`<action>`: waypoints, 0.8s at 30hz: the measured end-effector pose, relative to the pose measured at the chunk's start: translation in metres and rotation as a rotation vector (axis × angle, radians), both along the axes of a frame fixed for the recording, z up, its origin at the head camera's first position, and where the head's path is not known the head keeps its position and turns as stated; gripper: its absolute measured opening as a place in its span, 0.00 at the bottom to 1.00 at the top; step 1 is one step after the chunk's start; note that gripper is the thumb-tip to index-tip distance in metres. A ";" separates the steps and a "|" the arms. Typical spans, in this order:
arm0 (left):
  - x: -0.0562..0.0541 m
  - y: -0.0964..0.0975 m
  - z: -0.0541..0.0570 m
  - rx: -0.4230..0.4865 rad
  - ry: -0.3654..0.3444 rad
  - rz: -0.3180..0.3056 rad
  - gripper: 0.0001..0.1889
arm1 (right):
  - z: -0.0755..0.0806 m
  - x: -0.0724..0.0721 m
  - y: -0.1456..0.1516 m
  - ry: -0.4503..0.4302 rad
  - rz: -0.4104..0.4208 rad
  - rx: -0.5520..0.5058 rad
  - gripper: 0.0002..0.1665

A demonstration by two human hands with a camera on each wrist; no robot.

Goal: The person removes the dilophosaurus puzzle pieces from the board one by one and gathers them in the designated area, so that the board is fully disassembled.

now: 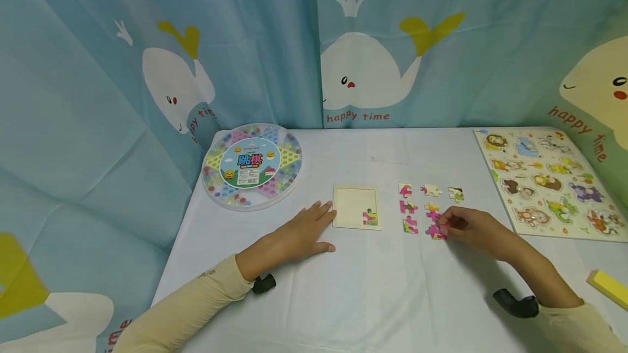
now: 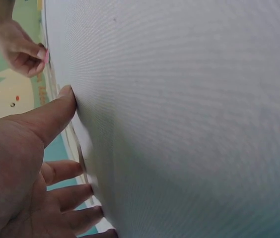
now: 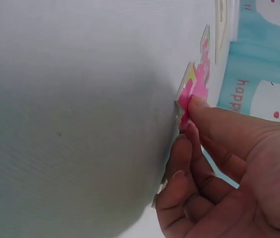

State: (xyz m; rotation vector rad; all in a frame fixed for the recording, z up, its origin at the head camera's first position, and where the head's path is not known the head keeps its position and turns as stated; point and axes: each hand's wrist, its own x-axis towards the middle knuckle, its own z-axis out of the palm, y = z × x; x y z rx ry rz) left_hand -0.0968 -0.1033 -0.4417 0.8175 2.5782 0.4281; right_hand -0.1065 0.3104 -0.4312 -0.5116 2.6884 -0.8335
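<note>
In the head view my left hand [image 1: 306,233] lies flat with spread fingers, the fingertips at the left edge of a small square wooden puzzle tray [image 1: 350,200]. One pink and green puzzle piece [image 1: 370,218] sits in the tray's lower right corner. To the right of the tray, several loose jigsaw pieces [image 1: 408,207] lie in rough columns. My right hand [image 1: 473,230] is at the nearest of them. In the right wrist view its thumb and fingers pinch a pink puzzle piece [image 3: 183,106] close to the tabletop. The fingers partly hide that piece.
A round Chinese checkers box [image 1: 250,162] stands at the back left. An animal peg-puzzle board [image 1: 507,195] lies at the right, with a yellow block [image 1: 608,287] nearer the front. Whale-print curtains [image 1: 275,42] hang behind and beside the white table [image 1: 353,298].
</note>
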 end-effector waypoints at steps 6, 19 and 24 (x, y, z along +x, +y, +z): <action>0.000 0.000 -0.001 -0.006 0.001 0.006 0.44 | 0.001 0.001 -0.006 0.011 -0.017 0.057 0.09; 0.000 0.000 -0.001 -0.010 0.002 -0.003 0.44 | 0.012 -0.009 -0.035 0.163 0.056 0.090 0.09; 0.000 0.000 0.000 -0.009 -0.001 0.001 0.44 | 0.018 -0.015 -0.062 0.148 0.052 0.031 0.12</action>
